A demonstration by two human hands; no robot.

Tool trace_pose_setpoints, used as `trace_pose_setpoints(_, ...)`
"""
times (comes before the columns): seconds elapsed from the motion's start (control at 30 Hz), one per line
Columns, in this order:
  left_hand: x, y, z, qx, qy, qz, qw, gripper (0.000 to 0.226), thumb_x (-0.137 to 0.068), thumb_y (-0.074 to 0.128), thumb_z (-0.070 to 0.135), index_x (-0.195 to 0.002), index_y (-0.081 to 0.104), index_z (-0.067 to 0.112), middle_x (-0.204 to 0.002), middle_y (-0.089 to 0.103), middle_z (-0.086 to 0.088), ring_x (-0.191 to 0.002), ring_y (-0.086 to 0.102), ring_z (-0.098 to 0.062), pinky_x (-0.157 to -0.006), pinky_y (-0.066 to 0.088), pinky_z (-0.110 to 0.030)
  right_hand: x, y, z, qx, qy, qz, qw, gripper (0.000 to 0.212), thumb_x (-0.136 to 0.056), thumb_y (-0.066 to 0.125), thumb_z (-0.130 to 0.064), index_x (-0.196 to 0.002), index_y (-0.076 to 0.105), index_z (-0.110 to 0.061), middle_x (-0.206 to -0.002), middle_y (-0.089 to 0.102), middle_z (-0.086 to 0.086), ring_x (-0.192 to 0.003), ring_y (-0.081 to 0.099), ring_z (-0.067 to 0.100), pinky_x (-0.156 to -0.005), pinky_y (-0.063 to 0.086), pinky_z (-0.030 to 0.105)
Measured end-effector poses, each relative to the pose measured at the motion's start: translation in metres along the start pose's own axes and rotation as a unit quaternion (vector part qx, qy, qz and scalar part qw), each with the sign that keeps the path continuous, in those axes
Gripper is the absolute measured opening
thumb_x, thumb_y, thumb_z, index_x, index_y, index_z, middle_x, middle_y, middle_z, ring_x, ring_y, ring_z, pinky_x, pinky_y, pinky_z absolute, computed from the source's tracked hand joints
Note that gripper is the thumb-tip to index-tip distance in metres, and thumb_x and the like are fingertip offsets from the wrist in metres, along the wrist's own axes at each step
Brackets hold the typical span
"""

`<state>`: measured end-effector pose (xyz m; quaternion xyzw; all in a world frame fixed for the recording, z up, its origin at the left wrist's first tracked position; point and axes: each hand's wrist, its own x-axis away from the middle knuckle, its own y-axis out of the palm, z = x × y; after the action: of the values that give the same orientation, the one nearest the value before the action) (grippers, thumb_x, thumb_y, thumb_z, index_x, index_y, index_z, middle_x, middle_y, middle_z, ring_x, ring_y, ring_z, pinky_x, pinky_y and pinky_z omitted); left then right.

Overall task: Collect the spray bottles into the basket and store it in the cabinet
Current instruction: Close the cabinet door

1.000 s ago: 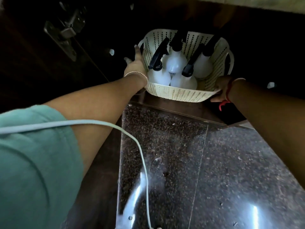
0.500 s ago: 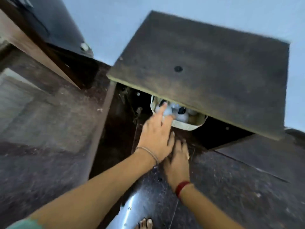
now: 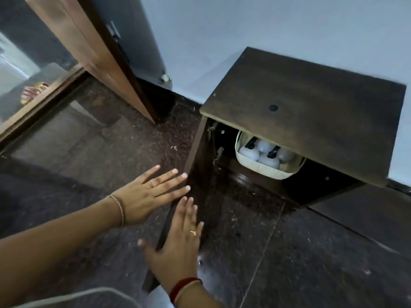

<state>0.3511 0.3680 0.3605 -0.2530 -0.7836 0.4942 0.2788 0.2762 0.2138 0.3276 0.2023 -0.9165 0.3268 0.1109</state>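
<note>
While the dark stone floor (image 3: 93, 138) fills most of the view, the biggest object on it is the dark wood cabinet (image 3: 311, 112), low against the pale wall, top seen from above. Its door (image 3: 178, 207) stands open, swung out toward the camera, seen nearly edge-on. Upper left, a larger brown wooden door (image 3: 89, 52) is also open.

Inside the cabinet, on its bottom shelf, sits the cream basket (image 3: 264, 170), front rim showing, back part hidden under the cabinet top. In it are white spray bottles (image 3: 268, 160) w/ black trigger heads; at least four round bodies show, packed touching.

Left hand (image 3: 146, 196): flat, fingers spread, fingertips at the outer face of the cabinet door near its edge, holding nothing; bracelet on wrist, ring on one finger. Right hand (image 3: 178, 241): also flat & spread, over the door's edge lower down, holding nothing; red band on wrist, ring on one finger. Whether either palm really presses the door can't be told.
</note>
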Motion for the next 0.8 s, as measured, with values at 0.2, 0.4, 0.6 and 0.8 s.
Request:
trace_pose_setpoints(0.2,0.013,0.028,0.029,0.005,0.004,-0.071,0.997,0.104,-0.066,0.069,0.026,-0.147,0.004,0.015,-0.15,0.022,-0.009,-0.136,0.022,-0.023,-0.106,0.026,-0.044,0.012,0.034,-0.008,-0.025,0.042,-0.07,0.996,0.09,-0.088,0.048,-0.013,-0.146,-0.022,-0.019,-0.153,-0.032,0.005,-0.147,-0.005,0.023,-0.119,0.008,0.037)
trace_pose_setpoints(0.4,-0.004,0.015,0.052,0.04,-0.011,-0.063,0.997,0.087,-0.073,0.066,0.045,-0.142,0.024,0.013,-0.147,0.032,-0.007,-0.134,0.027,-0.02,-0.107,0.024,-0.05,0.023,0.009,0.027,0.04,0.027,-0.049,0.998,0.076,-0.094,0.034,-0.004,-0.146,-0.019,-0.019,-0.145,-0.041,0.001,-0.147,0.002,0.024,-0.113,0.028,0.031)
trace_pose_setpoints(0.6,-0.062,0.0,0.094,0.089,-0.025,-0.011,0.996,0.085,-0.067,0.068,0.053,-0.136,0.043,0.012,-0.141,0.046,-0.007,-0.128,0.045,-0.022,-0.104,0.032,-0.054,0.034,-0.059,0.097,0.2,-0.005,0.015,0.98,0.073,-0.08,0.028,-0.004,-0.149,0.005,-0.007,-0.158,0.002,0.016,-0.141,0.026,0.031,-0.109,0.036,0.035)
trace_pose_setpoints(0.8,-0.14,-0.008,0.137,0.179,-0.111,-0.006,0.978,0.081,-0.088,0.042,0.054,-0.145,0.001,0.015,-0.156,0.013,-0.007,-0.142,0.014,-0.02,-0.112,0.009,-0.053,0.014,-0.152,0.16,0.407,-0.068,0.095,0.906,0.062,-0.08,0.033,-0.007,-0.141,0.036,-0.007,-0.146,0.041,0.015,-0.131,0.044,0.031,-0.104,0.04,0.045)
